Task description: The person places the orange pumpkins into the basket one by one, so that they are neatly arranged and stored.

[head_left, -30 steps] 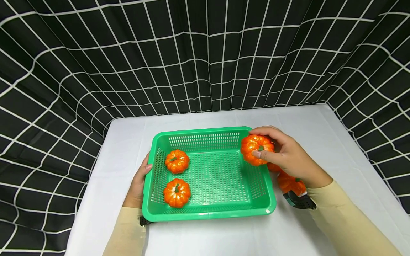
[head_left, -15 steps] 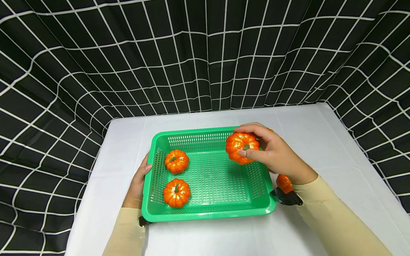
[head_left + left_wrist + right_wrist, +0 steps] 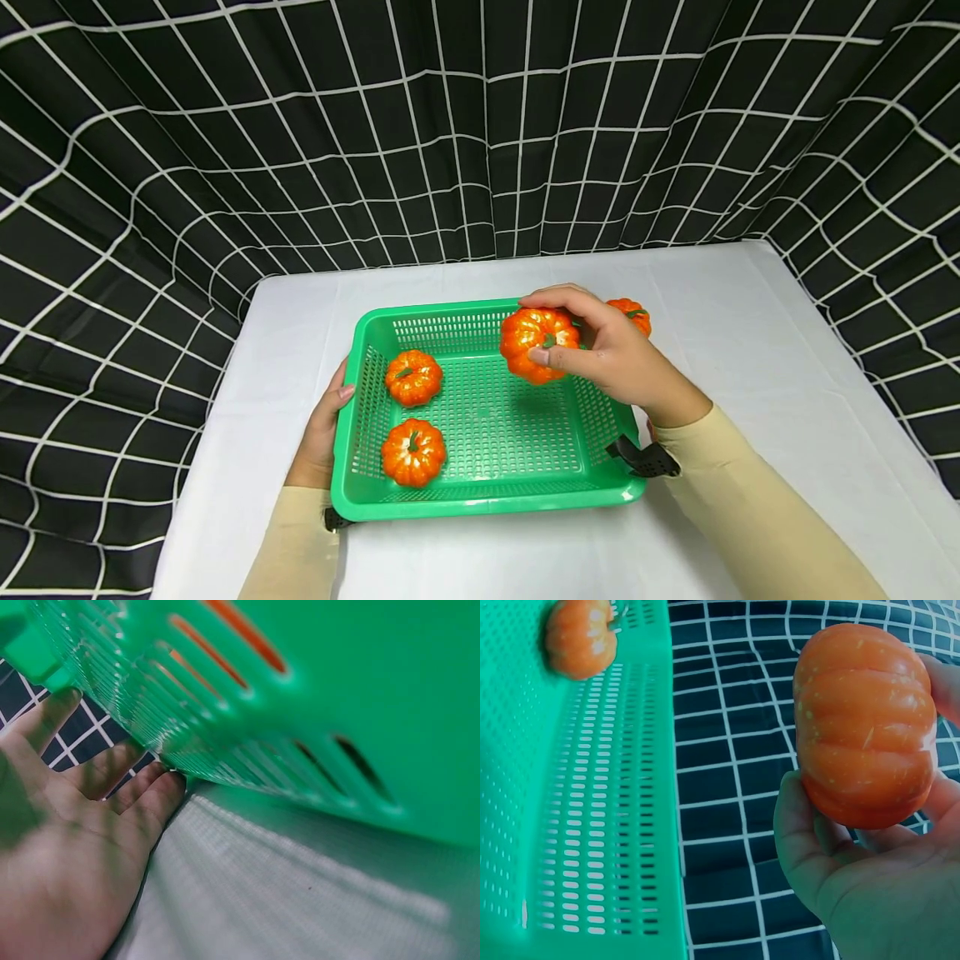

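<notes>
Right hand has the held pumpkin, fingers bent round its far side, thumb on the stem face, gap only as wide as the pumpkin. Held pumpkin is up off the floor of the green basket, over its right half in the head view. Its stem faces up at the head camera, set right of centre; body is squat, wider across than along the stem. Right wrist view shows it side-on, long axis up the frame, ribs running across.

Left hand is at the basket's left end: thumb at the rim, fingers spread, mostly straight, tips touching the outer wall. Basket's long axis runs left to right.

Two pumpkins sit inside by the left wall. The far-left pumpkin has its stem leaning left; the near-left pumpkin has its stem up, tip slightly far. They're just apart.

Outside pumpkin is on the white-covered bench, right of the basket, far side, partly behind the right hand, stem pointing right. An orange sliver shows by the right forearm, mostly hidden. Black white-grid curtain behind.
</notes>
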Available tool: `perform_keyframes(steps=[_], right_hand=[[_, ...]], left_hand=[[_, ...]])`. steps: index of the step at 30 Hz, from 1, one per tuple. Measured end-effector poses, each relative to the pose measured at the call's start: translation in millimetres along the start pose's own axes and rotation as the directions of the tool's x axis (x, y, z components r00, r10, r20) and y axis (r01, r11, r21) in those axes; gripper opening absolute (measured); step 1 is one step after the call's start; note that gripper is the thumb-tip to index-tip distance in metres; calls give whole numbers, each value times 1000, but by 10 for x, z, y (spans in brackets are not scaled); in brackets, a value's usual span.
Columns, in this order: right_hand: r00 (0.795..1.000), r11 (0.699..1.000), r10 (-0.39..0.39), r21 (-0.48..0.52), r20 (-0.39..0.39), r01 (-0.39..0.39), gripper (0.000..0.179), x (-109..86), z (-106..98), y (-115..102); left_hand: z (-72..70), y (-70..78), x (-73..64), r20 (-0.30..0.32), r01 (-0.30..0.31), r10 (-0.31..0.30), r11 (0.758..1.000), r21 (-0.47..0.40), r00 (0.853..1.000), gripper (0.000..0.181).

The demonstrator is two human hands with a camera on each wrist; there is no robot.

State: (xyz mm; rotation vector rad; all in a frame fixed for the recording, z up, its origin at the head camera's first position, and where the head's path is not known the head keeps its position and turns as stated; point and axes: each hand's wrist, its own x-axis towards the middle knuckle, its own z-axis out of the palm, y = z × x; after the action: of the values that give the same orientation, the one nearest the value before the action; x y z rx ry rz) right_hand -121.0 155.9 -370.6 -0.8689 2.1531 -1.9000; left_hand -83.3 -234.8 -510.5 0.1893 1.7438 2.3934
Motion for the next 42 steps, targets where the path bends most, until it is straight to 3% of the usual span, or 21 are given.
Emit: perform_keyframes(steps=[10,16,32,42], right_hand=[[999,996,44,73,28,-46,51,114,110,49],[999,997,19,75,41,-22,51,204,185,39],[996,997,80,13,37,-80,48,412,369,63],[986,986,162,-40,47,-161,45,531,466,272]], left_hand=[[-19,-17,5,0,3,-3,1000,-9,1000,75],[-29,-25,4,-9,4,-4,1000,-2,1000,75],[-25,-30,5,0,-6,6,1000,-8,1000,75],[-10,6,-11,12,19,-19,999,-42,1000,75]])
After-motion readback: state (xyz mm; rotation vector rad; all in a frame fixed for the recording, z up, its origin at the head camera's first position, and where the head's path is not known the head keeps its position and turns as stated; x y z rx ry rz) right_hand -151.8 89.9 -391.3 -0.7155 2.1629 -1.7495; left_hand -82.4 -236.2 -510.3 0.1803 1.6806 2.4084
